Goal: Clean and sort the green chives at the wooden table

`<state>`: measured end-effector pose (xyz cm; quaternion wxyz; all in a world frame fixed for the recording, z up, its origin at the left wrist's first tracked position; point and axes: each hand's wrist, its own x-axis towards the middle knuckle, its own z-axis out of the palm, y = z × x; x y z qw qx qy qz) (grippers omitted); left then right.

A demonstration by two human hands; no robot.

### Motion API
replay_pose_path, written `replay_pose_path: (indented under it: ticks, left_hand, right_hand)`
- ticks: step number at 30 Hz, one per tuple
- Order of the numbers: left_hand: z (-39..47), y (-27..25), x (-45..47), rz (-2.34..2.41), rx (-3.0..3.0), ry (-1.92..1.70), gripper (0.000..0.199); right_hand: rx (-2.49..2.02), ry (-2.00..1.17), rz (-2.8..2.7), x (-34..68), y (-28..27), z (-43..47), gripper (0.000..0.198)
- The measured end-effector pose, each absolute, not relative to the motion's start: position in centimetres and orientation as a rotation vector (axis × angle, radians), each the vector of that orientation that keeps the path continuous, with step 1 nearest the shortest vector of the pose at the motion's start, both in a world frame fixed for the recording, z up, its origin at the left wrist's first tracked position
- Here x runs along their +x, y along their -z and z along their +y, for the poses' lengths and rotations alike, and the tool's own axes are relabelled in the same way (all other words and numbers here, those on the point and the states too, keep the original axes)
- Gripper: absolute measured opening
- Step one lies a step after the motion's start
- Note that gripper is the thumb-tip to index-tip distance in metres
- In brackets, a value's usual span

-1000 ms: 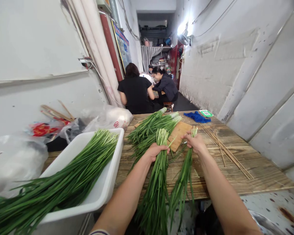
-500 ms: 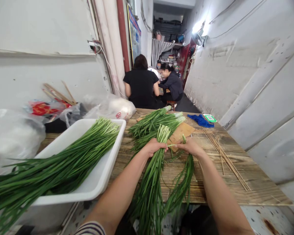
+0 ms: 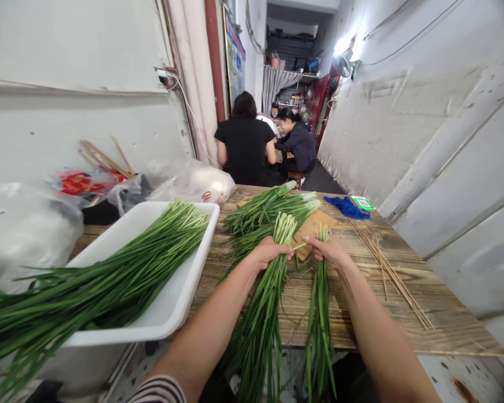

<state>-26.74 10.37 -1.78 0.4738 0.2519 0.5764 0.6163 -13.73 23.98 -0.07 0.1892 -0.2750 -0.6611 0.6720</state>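
My left hand point(image 3: 273, 252) is closed around a thick bunch of garlic chives point(image 3: 273, 291), pale stem ends up and green leaves hanging past the table's near edge. My right hand point(image 3: 326, 251) grips a thinner bunch of garlic chives point(image 3: 321, 296), held upright beside the first. A single pale stem point(image 3: 299, 245) spans the gap between my two hands. Just beyond them, bundled garlic chives point(image 3: 264, 210) lie on a tan board point(image 3: 315, 224), their white ends wrapped in something clear.
A white tray point(image 3: 195, 285) of loose garlic chives stands left, leaves overhanging. Plastic bags point(image 3: 193, 182) sit behind it. Thin sticks point(image 3: 390, 274), a blue cloth point(image 3: 348, 207) and a green-edged QR card point(image 3: 363, 203) lie right on the wooden table point(image 3: 437, 313). Several people sit beyond.
The thinner bunch in my right hand now stands straighter, with more stem ends showing above the fingers. My left hand keeps its hold on the thick bunch. The view has shifted slightly.
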Motion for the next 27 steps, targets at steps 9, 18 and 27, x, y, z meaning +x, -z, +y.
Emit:
replay_pose_path:
  ticks: [9,18,27]
  left_hand:
    - [10.4,1.4,-26.2,1.602,0.648,-1.508,0.009]
    - [10.2,0.8,-25.8,1.615,0.644,-1.486,0.011]
    - [10.1,0.7,-25.8,1.652,0.716,-1.475,0.010]
  right_hand:
    - [-0.689,-1.105,-2.287,-13.2,-0.2,24.6,0.027]
    - [-0.686,-1.111,-2.403,-13.2,0.1,24.8,0.015]
    - [-0.746,-1.292,-2.408,-12.8,-0.5,24.6,0.022]
